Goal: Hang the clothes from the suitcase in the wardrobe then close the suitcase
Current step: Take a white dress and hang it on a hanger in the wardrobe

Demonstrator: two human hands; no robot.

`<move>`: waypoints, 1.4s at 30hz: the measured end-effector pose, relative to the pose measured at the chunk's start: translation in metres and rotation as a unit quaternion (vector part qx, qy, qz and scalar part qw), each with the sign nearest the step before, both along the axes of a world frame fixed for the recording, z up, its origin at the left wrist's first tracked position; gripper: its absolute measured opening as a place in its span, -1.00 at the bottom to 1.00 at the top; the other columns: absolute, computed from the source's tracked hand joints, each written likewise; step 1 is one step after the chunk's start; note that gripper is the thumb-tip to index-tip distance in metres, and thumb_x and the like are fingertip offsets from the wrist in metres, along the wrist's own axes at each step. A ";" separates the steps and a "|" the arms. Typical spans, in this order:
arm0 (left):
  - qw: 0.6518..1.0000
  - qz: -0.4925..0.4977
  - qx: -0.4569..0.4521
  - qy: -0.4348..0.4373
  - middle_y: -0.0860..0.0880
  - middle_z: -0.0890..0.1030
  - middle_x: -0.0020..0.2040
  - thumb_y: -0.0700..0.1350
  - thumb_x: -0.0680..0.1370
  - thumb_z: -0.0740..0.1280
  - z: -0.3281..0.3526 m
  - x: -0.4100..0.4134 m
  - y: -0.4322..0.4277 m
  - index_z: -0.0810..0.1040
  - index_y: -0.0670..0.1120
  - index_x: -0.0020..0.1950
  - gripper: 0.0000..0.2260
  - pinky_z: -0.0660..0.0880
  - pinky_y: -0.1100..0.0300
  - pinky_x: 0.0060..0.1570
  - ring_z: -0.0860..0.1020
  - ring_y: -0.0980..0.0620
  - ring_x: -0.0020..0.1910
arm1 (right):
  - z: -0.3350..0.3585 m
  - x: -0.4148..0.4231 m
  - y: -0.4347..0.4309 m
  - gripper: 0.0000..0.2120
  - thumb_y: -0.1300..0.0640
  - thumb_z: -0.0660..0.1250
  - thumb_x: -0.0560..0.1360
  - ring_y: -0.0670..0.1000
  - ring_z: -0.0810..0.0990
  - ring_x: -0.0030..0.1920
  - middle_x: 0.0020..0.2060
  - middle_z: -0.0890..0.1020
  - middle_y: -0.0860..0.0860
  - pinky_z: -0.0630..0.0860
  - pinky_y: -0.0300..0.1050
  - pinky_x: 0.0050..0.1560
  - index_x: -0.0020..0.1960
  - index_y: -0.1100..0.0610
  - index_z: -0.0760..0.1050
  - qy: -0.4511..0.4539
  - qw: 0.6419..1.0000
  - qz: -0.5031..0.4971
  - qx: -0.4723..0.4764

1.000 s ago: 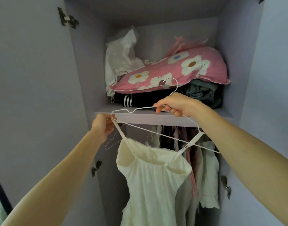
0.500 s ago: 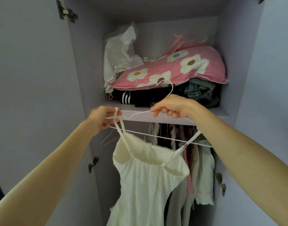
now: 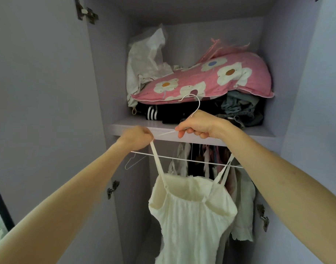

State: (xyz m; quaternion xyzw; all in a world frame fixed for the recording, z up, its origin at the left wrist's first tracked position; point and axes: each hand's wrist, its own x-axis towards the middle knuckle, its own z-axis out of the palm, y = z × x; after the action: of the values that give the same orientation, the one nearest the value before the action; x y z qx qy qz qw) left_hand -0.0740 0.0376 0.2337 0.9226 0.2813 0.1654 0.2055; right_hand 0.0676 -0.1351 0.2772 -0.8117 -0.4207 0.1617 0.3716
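Cream dress (image 3: 190, 216), light and limp, is best handled by its thin hanger (image 3: 182, 159): neck gripped by right hand (image 3: 197, 124), strap (image 3: 157, 161) pinched in left hand (image 3: 136, 137).

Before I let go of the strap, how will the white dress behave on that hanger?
Probably floppy and light: the white dress hangs limp from thin straps. The strap the left hand pinches may slide off the smooth wire hanger.

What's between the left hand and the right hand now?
Head view: only a short run of the hanger wire joins left hand and right hand, the shelf edge behind it.
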 end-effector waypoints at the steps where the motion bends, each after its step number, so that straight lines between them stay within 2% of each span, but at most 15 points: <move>1: 0.998 0.013 0.069 0.005 0.02 0.59 -0.03 -0.05 0.55 0.23 -0.002 0.001 -0.004 0.65 0.09 0.07 -0.79 0.47 0.12 -0.09 0.55 -0.08 -0.03 | 0.000 -0.002 0.002 -0.80 0.04 0.45 0.45 -0.07 0.18 -0.52 -0.50 0.37 -0.09 0.12 -0.22 -0.51 -0.20 0.17 0.72 -0.011 1.000 0.001 -0.001; 3: 0.994 -0.003 0.105 -0.042 0.06 0.63 -0.04 -0.01 0.52 0.27 -0.007 0.006 -0.012 0.65 0.18 0.02 -0.81 0.51 0.06 0.02 0.55 -0.07 0.00 | 0.002 -0.001 0.002 -0.82 0.05 0.47 0.43 -0.06 0.21 -0.49 -0.49 0.40 -0.08 0.13 -0.22 -0.51 -0.20 0.17 0.72 -0.026 1.000 -0.002 0.011; 6: 0.984 -0.096 -0.055 -0.137 0.02 0.65 -0.19 0.07 0.49 0.28 -0.017 0.012 -0.019 0.62 0.03 -0.12 -0.82 0.52 0.02 -0.03 0.60 -0.07 -0.10 | 0.004 -0.001 -0.002 -0.83 0.09 0.49 0.41 -0.07 0.34 -0.42 -0.47 0.57 -0.06 0.20 -0.23 -0.48 -0.14 0.20 0.71 -0.031 0.997 -0.012 0.068; 8: 0.977 -0.110 -0.067 -0.170 -0.02 0.58 -0.32 0.18 0.56 0.27 -0.021 0.018 -0.024 0.49 -0.09 -0.20 -0.65 0.50 0.06 -0.17 0.58 -0.04 -0.25 | 0.004 0.000 -0.006 -0.83 0.09 0.49 0.44 -0.08 0.46 -0.41 -0.35 0.70 0.00 0.35 -0.23 -0.40 -0.08 0.20 0.69 -0.035 0.994 0.002 0.105; 12: 0.974 -0.050 0.013 -0.220 0.01 0.36 -0.41 0.27 0.61 0.18 -0.029 0.025 -0.021 0.30 -0.08 -0.28 -0.53 0.28 0.11 -0.34 0.34 0.04 -0.40 | -0.012 0.017 -0.030 -0.61 -0.23 0.35 0.51 -0.08 0.69 -0.20 -0.22 0.73 -0.06 0.55 -0.19 -0.05 -0.09 0.10 0.69 -0.119 0.991 0.007 0.062; 14: 0.968 -0.008 0.006 -0.249 -0.02 0.40 -0.39 0.27 0.61 0.18 -0.032 0.025 -0.009 0.32 -0.10 -0.26 -0.53 0.31 0.06 -0.32 0.38 0.00 -0.38 | -0.029 0.028 -0.045 -0.47 -0.36 0.16 0.55 -0.04 0.65 -0.18 -0.24 0.70 -0.06 0.52 -0.12 -0.08 -0.19 0.04 0.65 -0.220 0.975 -0.044 -0.006; 19: 0.956 0.029 -0.017 -0.290 0.01 0.55 -0.21 0.28 0.59 0.21 -0.035 0.033 0.003 0.42 -0.03 -0.17 -0.61 0.37 0.08 -0.20 0.51 -0.05 -0.12 | -0.054 0.025 -0.049 -0.46 -0.28 0.02 0.62 0.05 0.54 -0.33 -0.40 0.57 0.03 0.29 -0.15 -0.37 -0.25 0.06 0.49 -0.376 0.910 -0.164 0.055; 22: 0.915 0.131 0.041 -0.378 -0.02 0.49 0.33 0.32 0.57 0.17 -0.052 0.037 0.004 0.39 -0.02 0.34 -0.49 0.30 -0.01 0.33 0.36 -0.08 0.39 | -0.040 0.022 -0.047 -0.44 -0.30 0.03 0.61 0.08 0.54 -0.33 -0.41 0.55 0.03 0.30 -0.13 -0.35 -0.27 0.10 0.46 -0.365 0.904 -0.211 0.074; 25: 0.831 0.213 -0.154 -0.491 -0.03 0.34 0.51 0.35 0.56 0.07 -0.087 0.031 0.010 0.21 0.00 0.55 -0.34 0.21 -0.11 0.46 0.29 -0.10 0.49 | -0.019 0.023 -0.052 -0.43 -0.28 0.07 0.61 0.10 0.53 -0.33 -0.40 0.54 0.07 0.31 -0.11 -0.34 -0.27 0.17 0.45 -0.325 0.905 -0.244 0.125; 28: 0.787 0.139 -0.434 -0.416 0.00 0.35 0.50 0.39 0.59 -0.02 -0.133 0.035 0.010 0.19 0.08 0.58 -0.36 0.24 -0.09 0.45 0.33 -0.09 0.47 | 0.009 0.018 -0.052 -0.47 -0.25 0.09 0.61 0.04 0.44 -0.39 -0.44 0.44 0.01 0.25 -0.10 -0.38 -0.34 0.12 0.35 -0.281 0.905 -0.261 0.185; 30: 0.782 0.088 -0.495 -0.368 -0.07 0.44 0.44 0.41 0.58 -0.04 -0.147 0.041 -0.006 0.35 -0.01 0.51 -0.31 0.28 -0.02 0.43 0.36 -0.11 0.46 | 0.029 0.011 -0.047 -0.47 -0.24 0.09 0.61 0.02 0.42 -0.39 -0.45 0.41 -0.01 0.26 -0.08 -0.36 -0.39 0.09 0.29 -0.256 0.908 -0.263 0.203; 33: 0.823 0.025 -0.467 -0.323 -0.01 0.39 0.48 0.52 0.48 -0.04 -0.152 0.055 -0.048 0.27 -0.01 0.56 -0.16 0.24 -0.01 0.46 0.33 -0.07 0.48 | 0.055 0.005 -0.039 -0.50 -0.23 0.11 0.59 0.05 0.46 -0.32 -0.43 0.43 -0.04 0.34 -0.04 -0.26 -0.41 0.04 0.27 -0.216 0.912 -0.268 0.224; 36: 0.874 -0.003 -0.377 -0.306 0.08 0.47 0.32 0.50 0.43 0.18 -0.164 0.061 -0.086 0.11 0.09 0.57 -0.17 0.36 0.04 0.28 0.44 -0.12 0.37 | 0.074 -0.001 -0.031 -0.55 -0.22 0.13 0.58 0.08 0.55 -0.19 -0.32 0.54 -0.03 0.42 -0.02 -0.14 -0.35 0.04 0.37 -0.203 0.909 -0.275 0.238; 39: 0.913 0.016 -0.316 -0.257 0.01 0.45 0.33 0.40 0.33 0.44 -0.180 0.070 -0.100 -0.05 0.16 0.55 -0.02 0.43 -0.03 0.19 0.48 -0.17 0.30 | 0.091 -0.012 -0.031 -0.58 -0.19 0.16 0.59 0.01 0.56 -0.20 -0.27 0.58 -0.04 0.40 -0.04 -0.15 -0.30 0.06 0.42 -0.193 0.907 -0.270 0.258; 42: 0.940 0.089 -0.279 -0.177 -0.08 0.49 0.23 0.28 0.33 0.51 -0.197 0.077 -0.093 0.00 0.07 0.51 -0.04 0.48 -0.10 0.16 0.52 -0.21 0.20 | 0.106 -0.019 -0.038 -0.65 -0.18 0.20 0.56 -0.04 0.55 -0.18 -0.21 0.59 -0.05 0.41 -0.07 -0.14 -0.19 0.08 0.47 -0.164 0.901 -0.265 0.301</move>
State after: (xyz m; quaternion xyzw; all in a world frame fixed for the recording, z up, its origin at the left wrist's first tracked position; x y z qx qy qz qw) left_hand 0.0032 -0.0558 0.0366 0.7551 0.3562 0.2588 0.4858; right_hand 0.0481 -0.1728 0.3829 -0.7578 -0.2732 -0.2124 0.5532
